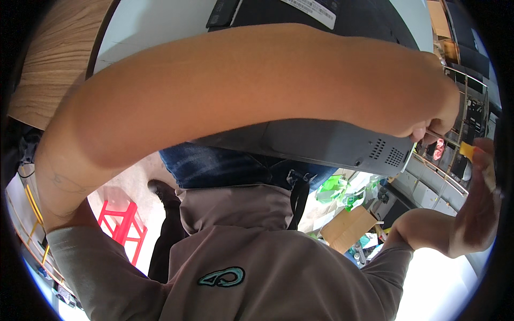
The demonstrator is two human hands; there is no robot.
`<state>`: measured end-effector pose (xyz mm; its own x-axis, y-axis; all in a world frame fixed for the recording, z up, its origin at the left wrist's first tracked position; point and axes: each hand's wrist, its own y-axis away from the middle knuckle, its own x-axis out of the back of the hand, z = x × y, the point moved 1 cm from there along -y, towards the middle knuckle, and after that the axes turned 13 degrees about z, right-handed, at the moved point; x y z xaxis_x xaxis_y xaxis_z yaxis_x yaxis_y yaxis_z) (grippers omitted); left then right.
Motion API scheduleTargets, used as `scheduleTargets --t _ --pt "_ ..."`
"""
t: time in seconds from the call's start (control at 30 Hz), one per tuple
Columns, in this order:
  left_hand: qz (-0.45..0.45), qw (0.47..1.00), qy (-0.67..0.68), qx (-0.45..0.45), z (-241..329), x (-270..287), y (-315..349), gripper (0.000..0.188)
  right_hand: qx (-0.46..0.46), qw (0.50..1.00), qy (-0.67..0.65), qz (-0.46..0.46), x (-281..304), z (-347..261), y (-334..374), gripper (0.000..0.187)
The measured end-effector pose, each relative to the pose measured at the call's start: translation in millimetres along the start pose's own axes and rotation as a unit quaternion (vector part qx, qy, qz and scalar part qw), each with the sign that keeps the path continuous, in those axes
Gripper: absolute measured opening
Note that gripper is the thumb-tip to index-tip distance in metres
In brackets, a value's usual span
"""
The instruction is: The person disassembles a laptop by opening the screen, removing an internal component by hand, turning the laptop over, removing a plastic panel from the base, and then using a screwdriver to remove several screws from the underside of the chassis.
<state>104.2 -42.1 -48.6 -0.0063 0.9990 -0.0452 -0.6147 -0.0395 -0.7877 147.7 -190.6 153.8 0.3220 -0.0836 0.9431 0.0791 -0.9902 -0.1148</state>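
A dark grey laptop [321, 142] lies with its vented underside up, its near edge above my lap. My left forearm crosses over it and hides much of its middle. At the laptop's right edge my left hand [436, 101] is closed, its fingertips pinched together; whatever they hold is hidden. Farther right, my right hand [484, 166] grips a screwdriver [467, 150] by its yellow handle. Its thin shaft points left, toward the fingertips of my left hand. Whether the tip touches the laptop cannot be seen.
The laptop rests on a pale tabletop [144, 27], beside a wood-grain surface [59, 59] at the left. A metal wire rack [466, 80] stands at the right. Below are a red stool [126, 222], a cardboard box [348, 227] and green-white plastic bags [332, 188].
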Motion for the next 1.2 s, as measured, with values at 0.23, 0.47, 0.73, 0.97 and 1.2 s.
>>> scheduleTargets --t 0.23,0.47,0.73,0.97,1.2 --pt "-0.026 0.995 -0.047 0.084 16 6 -6 0.012 0.096 0.993 0.071 -0.025 -2 12 -3 0.049" --pt "0.063 0.995 -0.072 -0.032 18 -1 9 0.014 -0.171 0.941 0.262 0.126 -6 -29 69 0.039" --pt "-0.001 0.998 -0.027 0.062 25 4 2 0.011 -0.249 0.966 0.067 -0.003 1 -27 64 0.036" --pt "-0.03 0.998 -0.012 0.055 12 5 -6 0.011 -0.229 0.959 0.145 0.084 -26 -23 55 0.034" --pt "0.175 0.977 0.027 -0.123 -3 -9 15 0.004 -0.267 0.95 0.147 0.072 -21 -28 34 0.03"
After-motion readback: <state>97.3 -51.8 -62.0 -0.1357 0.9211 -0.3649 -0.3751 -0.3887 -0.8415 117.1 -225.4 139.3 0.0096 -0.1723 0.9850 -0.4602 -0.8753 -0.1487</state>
